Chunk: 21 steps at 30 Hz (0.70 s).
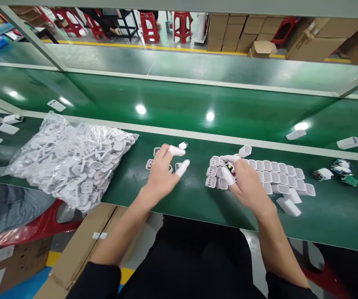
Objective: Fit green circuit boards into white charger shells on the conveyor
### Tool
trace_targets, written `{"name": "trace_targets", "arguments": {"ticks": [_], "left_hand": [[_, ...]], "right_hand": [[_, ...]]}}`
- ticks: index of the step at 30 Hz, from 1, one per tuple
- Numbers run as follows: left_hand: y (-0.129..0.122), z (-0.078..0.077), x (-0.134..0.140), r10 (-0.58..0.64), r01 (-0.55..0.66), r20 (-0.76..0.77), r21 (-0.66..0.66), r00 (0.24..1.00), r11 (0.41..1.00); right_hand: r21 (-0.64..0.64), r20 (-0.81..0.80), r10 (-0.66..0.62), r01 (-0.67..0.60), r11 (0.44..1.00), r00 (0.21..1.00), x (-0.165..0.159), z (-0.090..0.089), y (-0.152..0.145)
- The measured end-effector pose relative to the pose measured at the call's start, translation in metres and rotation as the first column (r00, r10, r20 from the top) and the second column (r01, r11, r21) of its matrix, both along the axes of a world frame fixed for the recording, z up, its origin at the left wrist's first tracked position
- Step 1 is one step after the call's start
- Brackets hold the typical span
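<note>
My left hand (162, 169) hovers over the green bench with thumb and index finger apart, both in white finger cots, and nothing between them. Under and beside it lie several small white plug caps (149, 164), partly hidden by the hand. A small white part with metal prongs (183, 145) is just past its index fingertip. My right hand (244, 178), also in white finger cots, pinches a small circuit board (229, 167) above the left part of the rows of white charger housings (275, 177). Its fingers cover some of the housings.
A clear plastic bag (79, 162) full of small white parts lies on the left of the bench (188, 199). Loose housings (288, 206) lie at the front right. Farther right are circuit boards (342, 170). A metal rail (179, 135) runs along the back. Someone sits at the left.
</note>
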<state>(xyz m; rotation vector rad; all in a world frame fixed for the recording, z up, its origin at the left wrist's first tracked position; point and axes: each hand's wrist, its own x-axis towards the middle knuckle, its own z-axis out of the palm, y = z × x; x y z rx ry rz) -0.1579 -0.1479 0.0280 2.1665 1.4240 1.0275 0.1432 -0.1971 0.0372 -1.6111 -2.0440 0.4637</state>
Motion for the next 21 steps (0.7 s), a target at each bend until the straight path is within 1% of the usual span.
{"name": "trace_targets", "arguments": {"ticks": [1,2,4,6,7,9,11,14,16,18,21], "left_hand": [[0.027,0.004,0.005,-0.057,0.049,-0.086,-0.096,0.995,0.994],[0.053,0.004,0.010,-0.098,0.061,-0.191,-0.188,0.977,0.980],[0.098,-0.005,0.021,-0.151,-0.001,-0.411,-0.348,0.899,0.937],[0.131,-0.020,0.028,-0.182,-0.039,-0.485,-0.411,0.855,0.911],[0.141,-0.027,0.031,-0.198,-0.040,-0.498,-0.427,0.845,0.903],[0.151,-0.040,0.034,-0.232,-0.013,-0.495,-0.442,0.837,0.897],[0.151,-0.048,0.038,-0.276,0.033,-0.483,-0.452,0.831,0.891],[0.143,-0.051,0.051,-0.328,0.106,-0.457,-0.446,0.827,0.889],[0.140,-0.046,0.063,-0.350,0.138,-0.454,-0.437,0.819,0.889],[0.141,-0.034,0.079,-0.352,0.132,-0.461,-0.444,0.815,0.886],[0.149,-0.012,0.110,-0.312,0.093,-0.394,-0.486,0.865,0.869]], "right_hand": [[-0.007,-0.024,-0.004,0.004,1.000,1.000,0.010,0.000,-0.002],[-0.016,-0.058,-0.013,0.012,1.000,0.998,0.020,-0.001,-0.003],[-0.030,-0.116,-0.043,0.040,0.999,0.992,0.038,-0.003,-0.004],[-0.037,-0.151,-0.081,0.076,0.996,0.985,0.054,-0.007,-0.005],[-0.043,-0.165,-0.094,0.088,0.995,0.982,0.061,-0.009,-0.006],[-0.047,-0.183,-0.098,0.091,0.995,0.978,0.072,-0.013,-0.007],[-0.029,-0.162,-0.094,0.091,0.995,0.982,0.081,-0.017,-0.008],[0.036,-0.067,-0.116,0.119,0.992,0.991,0.091,-0.022,-0.009],[0.085,-0.029,-0.129,0.131,0.988,0.991,0.098,-0.026,-0.008],[0.150,-0.022,-0.117,0.119,0.981,0.993,0.106,-0.029,-0.008],[0.246,-0.052,-0.089,0.099,0.964,0.995,0.117,-0.032,-0.008]]}}
